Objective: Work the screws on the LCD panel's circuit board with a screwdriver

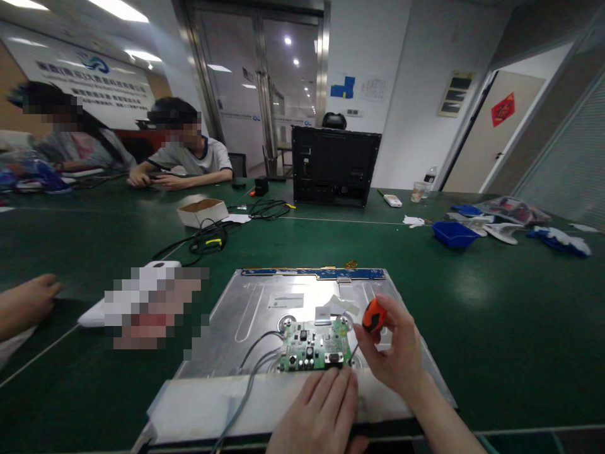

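A metal-backed display panel (246, 315) lies face down, with a green circuit board (314, 343) near its lower middle. My right hand (401, 353) is closed round the orange-and-black handle of a screwdriver (375, 314). Its thin shaft slants down to the board's lower right corner, beside a port; the screw there is too small to make out. Close to that tip, my left hand (321, 407) lies with stretched fingers over the panel's pale lower strip, fingertips at the board's edge. Cables (255, 372) run from the board's left side.
Another person's hand (28, 302) rests at the far left, near a partly blurred white object (155, 277). Beyond are an open carton (202, 212), coiled black cables (208, 239), a black monitor (336, 165) and a blue tray (454, 234). Two people sit at the back left.
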The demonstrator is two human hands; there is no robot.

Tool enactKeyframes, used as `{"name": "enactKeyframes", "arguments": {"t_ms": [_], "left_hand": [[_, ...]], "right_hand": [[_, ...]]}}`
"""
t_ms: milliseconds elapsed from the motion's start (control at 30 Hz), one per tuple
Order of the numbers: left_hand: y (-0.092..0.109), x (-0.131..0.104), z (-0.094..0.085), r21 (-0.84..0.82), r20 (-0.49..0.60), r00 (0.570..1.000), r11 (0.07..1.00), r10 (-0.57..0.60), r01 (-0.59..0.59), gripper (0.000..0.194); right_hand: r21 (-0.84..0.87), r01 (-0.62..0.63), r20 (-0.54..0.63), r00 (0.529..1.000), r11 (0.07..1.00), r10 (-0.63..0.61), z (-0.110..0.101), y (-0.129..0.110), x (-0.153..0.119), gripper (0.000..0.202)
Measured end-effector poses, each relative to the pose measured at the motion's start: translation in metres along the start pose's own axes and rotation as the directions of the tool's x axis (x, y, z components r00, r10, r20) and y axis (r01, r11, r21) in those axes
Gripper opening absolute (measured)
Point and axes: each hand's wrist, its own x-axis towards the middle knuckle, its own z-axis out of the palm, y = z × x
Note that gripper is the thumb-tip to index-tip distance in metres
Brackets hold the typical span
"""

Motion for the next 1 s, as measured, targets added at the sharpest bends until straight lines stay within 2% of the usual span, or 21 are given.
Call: {"name": "enactKeyframes", "arguments": {"t_ms": [100, 267, 433, 700, 867, 1000], "left_hand": [[0.0, 0.001, 0.001, -0.003, -0.01, 1.0, 1.0, 0.002, -0.002, 0.048], [0.002, 0.001, 0.005, -0.036, -0.112, 0.993, 0.998, -0.047, 0.043, 0.043], [0.003, -0.001, 0.007, -0.015, -0.05, 0.998, 1.0, -0.023, 0.022, 0.046], [0.0, -0.001, 0.001, -0.005, 0.024, 1.0, 1.0, 0.005, -0.005, 0.048], [0.0, 0.0, 0.0, -0.012, -0.001, 1.0, 1.0, -0.012, 0.012, 0.048], [0.001, 0.003, -0.004, -0.016, 0.038, 0.999, 1.0, -0.002, 0.003, 0.047]], "right_hand": [[0.015, 0.013, 0.018, 1.0, 1.0, -0.014, -0.003, -0.002, 0.002, 0.057], [0.112, -0.003, 0.094, 0.996, 0.994, -0.007, -0.007, -0.004, 0.004, 0.058], [0.135, -0.031, 0.08, 0.997, 0.99, 0.02, -0.007, -0.002, 0.004, 0.059], [0.028, -0.003, -0.017, 1.0, 1.0, 0.004, -0.003, -0.001, 0.0, 0.052], [0.035, 0.013, 0.028, 1.0, 0.999, -0.014, -0.004, -0.001, 0.003, 0.05], [0.1, -0.016, 0.081, 0.997, 0.995, 0.008, -0.007, -0.002, 0.003, 0.053]]}}
